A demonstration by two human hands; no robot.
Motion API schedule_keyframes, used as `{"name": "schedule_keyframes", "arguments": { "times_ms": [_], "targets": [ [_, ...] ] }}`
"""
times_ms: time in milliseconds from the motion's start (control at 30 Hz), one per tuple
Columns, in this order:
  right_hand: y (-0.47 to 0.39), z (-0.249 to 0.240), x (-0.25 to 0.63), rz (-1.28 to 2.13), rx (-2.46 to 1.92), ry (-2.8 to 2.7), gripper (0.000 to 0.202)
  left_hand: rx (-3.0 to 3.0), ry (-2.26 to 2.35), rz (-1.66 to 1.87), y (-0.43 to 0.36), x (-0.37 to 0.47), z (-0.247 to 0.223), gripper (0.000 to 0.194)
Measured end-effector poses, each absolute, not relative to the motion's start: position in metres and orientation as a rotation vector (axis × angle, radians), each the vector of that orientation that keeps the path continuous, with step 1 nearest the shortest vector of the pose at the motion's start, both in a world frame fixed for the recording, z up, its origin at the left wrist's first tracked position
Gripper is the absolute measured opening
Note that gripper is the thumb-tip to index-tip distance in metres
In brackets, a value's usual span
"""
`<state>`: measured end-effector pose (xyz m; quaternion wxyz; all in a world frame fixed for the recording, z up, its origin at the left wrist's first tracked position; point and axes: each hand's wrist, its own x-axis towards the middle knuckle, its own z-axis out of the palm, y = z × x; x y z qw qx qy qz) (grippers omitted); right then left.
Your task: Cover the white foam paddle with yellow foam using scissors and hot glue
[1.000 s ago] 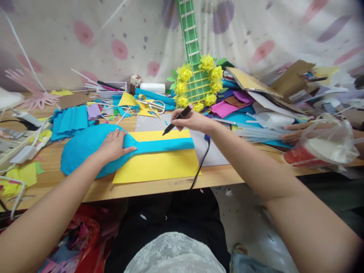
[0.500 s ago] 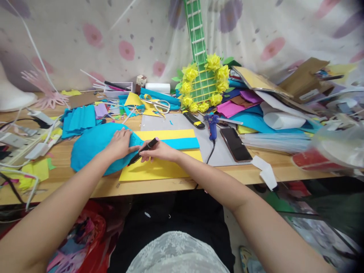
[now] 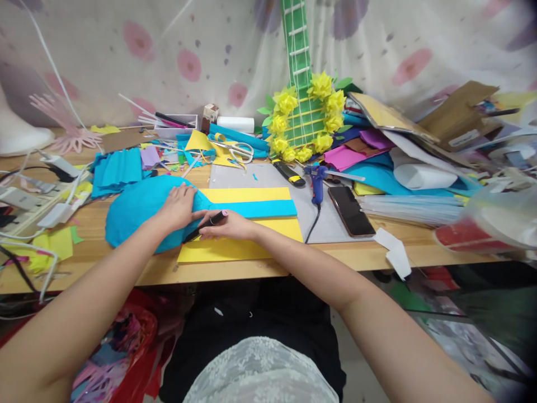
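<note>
A blue guitar-like shape (image 3: 138,210) with a long straight neck lies over a yellow sheet (image 3: 235,252) near the front of the table. My left hand (image 3: 178,208) rests spread on the right part of its rounded body, pressing on it. In my right hand (image 3: 224,225) is a black marker (image 3: 207,224), tilted, its tip down by the lower right edge of the blue body where that meets the yellow sheet. The fingers of my right hand are closed round the marker. The neck runs to the right above that hand.
Behind stands a green guitar shape (image 3: 304,120) ringed with yellow flowers. A blue glue gun (image 3: 318,187), a phone (image 3: 351,211), a cutter (image 3: 288,173) and scissors (image 3: 239,150) lie beyond the yellow sheet. A power strip (image 3: 31,204) with cables is at left, a red cup (image 3: 461,238) at right.
The marker sits lower and flatter, with my right hand slightly further down the blue body's edge. My left hand stays on the blue shape. The whole view has shifted a little.
</note>
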<state>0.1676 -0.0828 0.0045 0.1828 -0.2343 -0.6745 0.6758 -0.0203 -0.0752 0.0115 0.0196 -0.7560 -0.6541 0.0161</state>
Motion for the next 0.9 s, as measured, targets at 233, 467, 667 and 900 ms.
{"name": "schedule_keyframes", "arguments": {
  "times_ms": [233,467,667,900],
  "targets": [
    [-0.078,0.006,0.174,1.603,-0.418,-2.148,0.015,-2.341,-2.033,0.073,-0.076,-0.019,0.011,0.061],
    [-0.072,0.018,0.185,1.423,-0.443,-2.375,0.023,-2.344,-2.041,0.090,-0.079,-0.016,0.017,0.068],
    [-0.054,0.024,0.207,1.330,-0.574,-2.374,0.025,-2.379,-2.029,0.048,-0.079,-0.012,0.023,0.070],
    [-0.046,0.034,0.224,1.210,-0.593,-2.438,0.023,-2.373,-2.007,-0.021,-0.077,-0.016,0.016,0.072]
  ]
}}
